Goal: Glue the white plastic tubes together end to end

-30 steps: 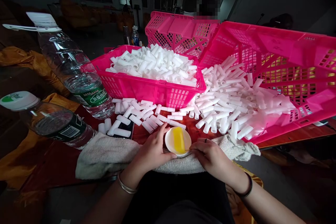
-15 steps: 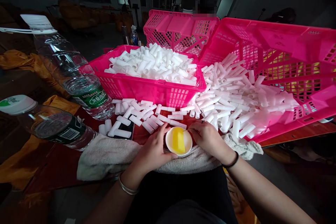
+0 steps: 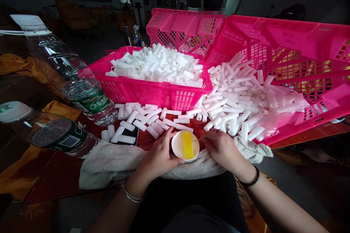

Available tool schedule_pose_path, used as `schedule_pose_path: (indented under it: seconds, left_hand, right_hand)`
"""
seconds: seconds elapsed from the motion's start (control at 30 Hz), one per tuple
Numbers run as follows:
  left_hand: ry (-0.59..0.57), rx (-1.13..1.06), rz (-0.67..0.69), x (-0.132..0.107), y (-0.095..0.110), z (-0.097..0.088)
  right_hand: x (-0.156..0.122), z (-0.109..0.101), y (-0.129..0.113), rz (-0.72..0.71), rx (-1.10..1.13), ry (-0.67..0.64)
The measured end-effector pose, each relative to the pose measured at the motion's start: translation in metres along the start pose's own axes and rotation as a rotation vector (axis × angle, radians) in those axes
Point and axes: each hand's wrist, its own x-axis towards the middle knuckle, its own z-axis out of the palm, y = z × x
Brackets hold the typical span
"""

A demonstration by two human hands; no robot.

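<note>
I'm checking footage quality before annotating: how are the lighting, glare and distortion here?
Head view: the room's far end is dark, the white tubes bright; head view: highlights streak the large bottle, its outward lean probably wide-angle distortion; head view: the left hand and right hand look fairly sharp; head view: a pixelated patch sits just above the rear basket.

The left forearm (image 3: 116,204) slants in from the near left, the right forearm (image 3: 284,200) from the near right, so the two hands face each other closely. The left hand (image 3: 158,153) is curved in a grip, its index finger (image 3: 167,134) arched on the far side and its thumb (image 3: 176,162) stretched right on the near side. The right hand (image 3: 224,151) has bent fingers (image 3: 210,136) pointing left, seemingly pinched, though the tips are hard to make out.
</note>
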Motion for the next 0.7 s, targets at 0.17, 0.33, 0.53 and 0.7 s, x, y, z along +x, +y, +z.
schedule_pose_path:
  seconds: [0.17,0.33,0.53,0.7]
  left_hand:
    - [-0.001,-0.01,0.005,-0.001,0.0,0.006]
    - [0.056,0.093,0.086,-0.005,0.0,-0.01]
    - [0.148,0.441,0.132,0.014,-0.03,-0.069]
    - [-0.028,0.541,0.189,0.032,-0.033,-0.087]
  right_hand:
    - [0.03,-0.009,-0.028,-0.134,-0.23,-0.086]
    - [0.055,-0.009,-0.05,-0.224,-0.404,-0.397]
    - [0.084,-0.038,-0.013,-0.066,-0.351,-0.239]
    - [0.102,-0.012,-0.008,-0.184,-0.424,-0.389]
